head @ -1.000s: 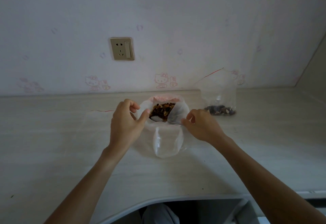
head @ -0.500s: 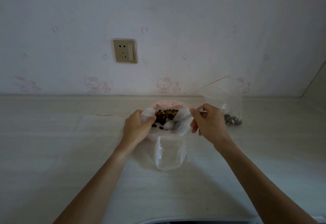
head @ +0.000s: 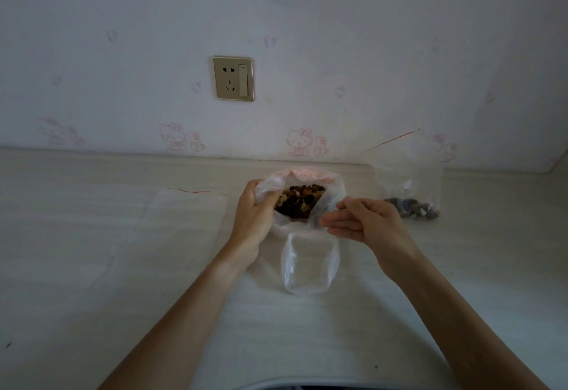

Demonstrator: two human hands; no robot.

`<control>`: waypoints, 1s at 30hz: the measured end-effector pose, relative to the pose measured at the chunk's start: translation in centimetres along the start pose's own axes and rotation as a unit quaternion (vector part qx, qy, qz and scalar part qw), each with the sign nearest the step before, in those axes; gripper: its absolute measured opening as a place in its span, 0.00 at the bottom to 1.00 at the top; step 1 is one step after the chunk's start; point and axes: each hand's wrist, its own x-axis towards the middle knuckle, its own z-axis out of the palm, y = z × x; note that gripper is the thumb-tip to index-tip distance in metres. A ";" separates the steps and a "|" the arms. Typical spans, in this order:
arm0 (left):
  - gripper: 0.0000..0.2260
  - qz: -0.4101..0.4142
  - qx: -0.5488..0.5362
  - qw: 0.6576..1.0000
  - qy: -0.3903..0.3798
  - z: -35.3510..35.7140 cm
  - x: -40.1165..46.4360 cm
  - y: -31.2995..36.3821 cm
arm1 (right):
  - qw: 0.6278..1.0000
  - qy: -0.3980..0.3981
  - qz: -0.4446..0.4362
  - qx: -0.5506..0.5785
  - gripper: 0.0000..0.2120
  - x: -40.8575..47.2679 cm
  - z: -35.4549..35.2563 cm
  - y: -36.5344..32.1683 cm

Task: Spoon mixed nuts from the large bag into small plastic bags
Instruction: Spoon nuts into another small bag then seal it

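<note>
Since the frame half a second ago, the right hand (head: 365, 223) has been drawn back from the mouth of the large bag (head: 307, 202), and the spoon seen in it then can no longer be made out. Its fingers are now held mostly straight and close together, just beside the right edge of the bag; whether anything is pinched between them cannot be told.

The large bag sits on the tabletop (head: 92, 266) near the wall, with its top rolled open so the mixed nuts (head: 299, 202) can be reached. Its left edge is gripped by the left hand (head: 255, 220), with the fingers curled round the plastic, most likely to keep the mouth wide and the bag steady.

A small clear bag (head: 309, 262) lies just in front of the large bag, touching it, and looks empty. It seems to be placed close so that a spoonful has only a short way to go. Another flat small bag (head: 184, 220) with a red strip lies to the left. A filled small bag (head: 412, 193), with some nuts at its bottom, stands to the right by the wall.

A wall socket (head: 233, 78) is seen above. Pink cartoon cats (head: 299, 142) are printed on the wallpaper. No writing can be read.
</note>
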 end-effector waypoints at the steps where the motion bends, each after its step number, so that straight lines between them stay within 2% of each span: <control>1: 0.05 -0.007 -0.009 1.000 -0.003 0.0 0.0 0.0 | 1.000 0.002 0.010 0.006 0.13 0.0 0.1 0.2; 4: 0.05 -0.017 -0.026 0.999 -0.008 0.0 0.0 0.1 | 0.999 0.021 0.030 0.031 0.13 0.1 0.9 0.8; 8: 0.06 -0.014 -0.012 1.000 -0.024 -0.4 0.0 0.3 | 0.997 0.060 0.015 0.046 0.12 0.7 1.8 0.8; 14: 0.09 0.029 0.077 0.996 -0.034 -0.7 0.2 0.0 | 0.996 0.072 -0.046 -0.013 0.10 0.9 1.5 0.8; 19: 0.12 0.039 0.092 0.994 -0.041 -0.6 0.3 -0.3 | 0.992 0.103 -0.064 -0.032 0.10 1.4 1.2 1.0; 25: 0.11 0.069 0.100 0.991 -0.056 -0.4 0.2 -0.5 | 0.995 0.084 -0.042 -0.035 0.12 2.8 3.5 1.0; 30: 0.10 0.064 0.089 0.993 -0.045 -0.5 0.2 -0.5 | 0.997 0.066 -0.027 0.011 0.15 2.6 3.2 1.5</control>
